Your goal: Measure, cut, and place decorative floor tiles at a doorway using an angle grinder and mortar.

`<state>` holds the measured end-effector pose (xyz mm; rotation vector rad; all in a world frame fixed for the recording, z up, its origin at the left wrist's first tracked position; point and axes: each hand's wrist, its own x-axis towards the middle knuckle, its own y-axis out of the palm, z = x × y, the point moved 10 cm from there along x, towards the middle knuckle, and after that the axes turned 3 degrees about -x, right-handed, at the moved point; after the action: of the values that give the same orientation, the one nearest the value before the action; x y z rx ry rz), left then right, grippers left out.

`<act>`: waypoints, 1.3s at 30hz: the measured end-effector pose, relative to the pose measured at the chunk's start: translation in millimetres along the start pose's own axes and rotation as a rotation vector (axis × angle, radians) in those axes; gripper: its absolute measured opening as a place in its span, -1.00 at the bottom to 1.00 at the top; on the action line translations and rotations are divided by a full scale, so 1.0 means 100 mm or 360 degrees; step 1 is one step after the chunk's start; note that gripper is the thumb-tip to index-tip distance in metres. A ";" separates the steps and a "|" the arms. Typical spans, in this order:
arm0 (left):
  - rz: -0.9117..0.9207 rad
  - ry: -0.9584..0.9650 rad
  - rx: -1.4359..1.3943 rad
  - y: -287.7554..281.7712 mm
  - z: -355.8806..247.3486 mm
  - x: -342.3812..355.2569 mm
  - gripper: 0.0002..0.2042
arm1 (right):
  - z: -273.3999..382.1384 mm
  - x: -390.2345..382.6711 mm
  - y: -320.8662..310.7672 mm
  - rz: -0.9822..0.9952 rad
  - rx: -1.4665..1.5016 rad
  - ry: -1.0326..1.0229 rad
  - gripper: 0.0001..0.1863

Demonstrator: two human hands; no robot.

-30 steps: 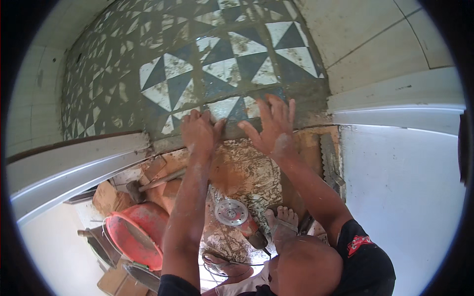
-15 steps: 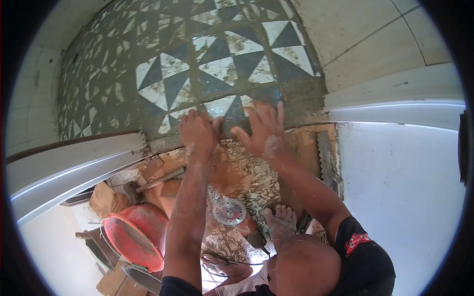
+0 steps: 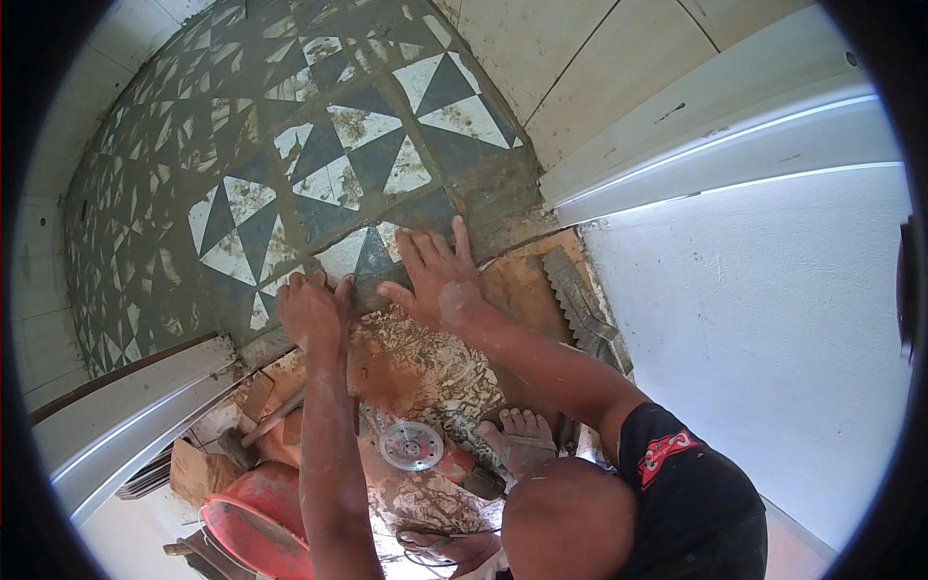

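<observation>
A patterned floor tile (image 3: 372, 253) of white and dark grey triangles lies at the near edge of the mortar-smeared tiled floor (image 3: 253, 224). My left hand (image 3: 317, 311) has its fingers bent at the tile's left end, thumb close to the near edge. Fingers spread, my right hand (image 3: 437, 274) rests on the tile's right part and covers some of it. Below my hands, an angle grinder (image 3: 454, 462) with a round metal disc (image 3: 412, 446) lies on the dirty ground.
At lower left are a red bucket (image 3: 256, 517), a hammer (image 3: 269, 425) and a brown block (image 3: 200, 474). A notched trowel (image 3: 583, 314) lies by the white wall (image 3: 744, 280) on the right. A bare foot (image 3: 519, 441) stands beside the grinder. White door-frame pieces (image 3: 145, 401) flank the opening.
The view has turned, so the floor and both hands appear farther left and tilted. Both hands stay at the same tile. The grinder keeps its place on the ground.
</observation>
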<state>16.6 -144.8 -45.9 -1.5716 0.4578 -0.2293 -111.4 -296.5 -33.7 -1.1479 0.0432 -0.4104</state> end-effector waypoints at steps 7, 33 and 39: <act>0.0052 -0.0021 0.0028 0.04 0.02 0.02 -0.58 | -0.06 -0.01 0.14 0.0298 -0.0024 0.0074 -0.12; 0.0110 -0.0020 -0.0010 0.15 -0.01 0.06 -0.55 | 0.07 0.04 0.10 -0.0012 -0.0052 -0.0038 -0.05; 0.0199 -0.0073 0.0017 0.19 0.13 0.02 -0.55 | 0.18 0.05 0.04 0.0130 0.0047 -0.0008 -0.04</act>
<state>20.7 -133.7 -65.9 -1.5288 0.5162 -0.0997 -101.5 -280.9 -28.6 -1.1139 0.0793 -0.3349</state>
